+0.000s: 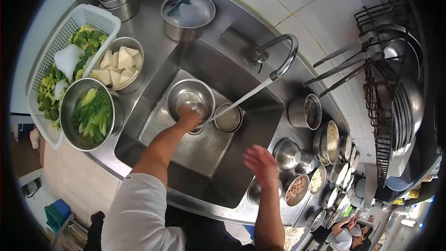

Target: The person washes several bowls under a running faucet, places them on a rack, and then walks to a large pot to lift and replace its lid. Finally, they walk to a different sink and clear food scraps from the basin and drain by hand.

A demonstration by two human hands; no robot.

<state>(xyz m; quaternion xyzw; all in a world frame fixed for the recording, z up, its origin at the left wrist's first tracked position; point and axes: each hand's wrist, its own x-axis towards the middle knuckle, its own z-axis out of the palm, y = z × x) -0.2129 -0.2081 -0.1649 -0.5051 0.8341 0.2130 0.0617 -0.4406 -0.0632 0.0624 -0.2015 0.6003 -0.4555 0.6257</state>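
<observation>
Inside the steel sink (195, 153), my left hand (189, 117) is closed on a small metal bowl (200, 108) under the running water. Behind it sits a larger metal bowl (173, 94), and to its right a round container (228, 120) with cloudy liquid. The stream comes from the curved faucet (293, 49) at the sink's back right. My right hand (260, 162) is raised over the sink's right edge, fingers apart, holding nothing.
At the left are a basket of broccoli (109, 18), a bowl of white chunks (139, 46) and a bowl of greens (66, 125). A pot (179, 32) stands behind the sink. Bowls (287, 154) crowd the right; a person (344, 238) is beyond.
</observation>
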